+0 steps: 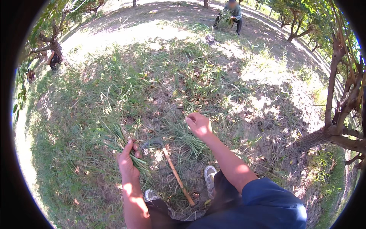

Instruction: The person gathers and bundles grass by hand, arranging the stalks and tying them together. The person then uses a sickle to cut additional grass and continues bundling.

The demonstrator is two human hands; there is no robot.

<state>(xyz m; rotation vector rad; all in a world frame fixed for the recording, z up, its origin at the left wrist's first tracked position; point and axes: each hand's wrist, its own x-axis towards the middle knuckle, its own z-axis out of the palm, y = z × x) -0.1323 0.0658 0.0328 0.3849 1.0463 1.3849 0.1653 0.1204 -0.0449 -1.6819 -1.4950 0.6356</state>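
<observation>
My left hand [130,160] is closed around a bundle of long green grass [140,163], its blades sticking out above and below the fist. To the right, my right hand [199,124] is held over the ground with its fingers curled; whether anything is between them I cannot tell. Below it lies a loose heap of grass [190,143]. A wooden handle [177,177] rests on the ground between my shoes, its upper end near a greyish shape in the grass that I cannot make out clearly.
My two shoes [209,179] stand on either side of the handle. At the right a tree trunk [313,138] forks low. Another tree [55,48] with a dark object at its base stands at the upper left. A person [233,13] holding grass sits at the top.
</observation>
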